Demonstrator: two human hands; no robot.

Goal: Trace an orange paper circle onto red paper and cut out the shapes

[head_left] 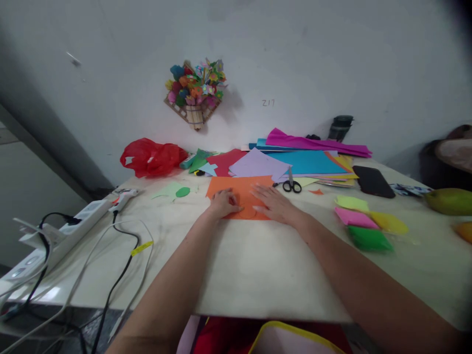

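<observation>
Orange sheet: the orange sheet [241,189] lies flat on the pale table [273,270], under both hands; a thin curved line is seen on it, near its front edge.
Left hand: the left hand [223,202] is on the left part of the orange sheet, with fingers bent and half closed, the tips near the curved line; I cannot tell if it has hold of something.
Right hand: the right hand [275,202] is open and rather flat, fingers spread, resting over the right part of the orange sheet; it grasps nothing that I can see.
Scissors: the scissors [291,183] with black handles are just beyond the right side of the orange sheet, apart from the hand.
Green pieces: a dark green oval [183,192] lies to the left of the orange sheet.
Papers: a lilac sheet [256,164] and a blue sheet [306,162] lie behind the orange sheet, the blue one more to the right.
Bag: a red plastic bag [153,157] is behind and left of the orange sheet.
Packets: pink [354,218] and green [369,238] packets are well to its right.
</observation>
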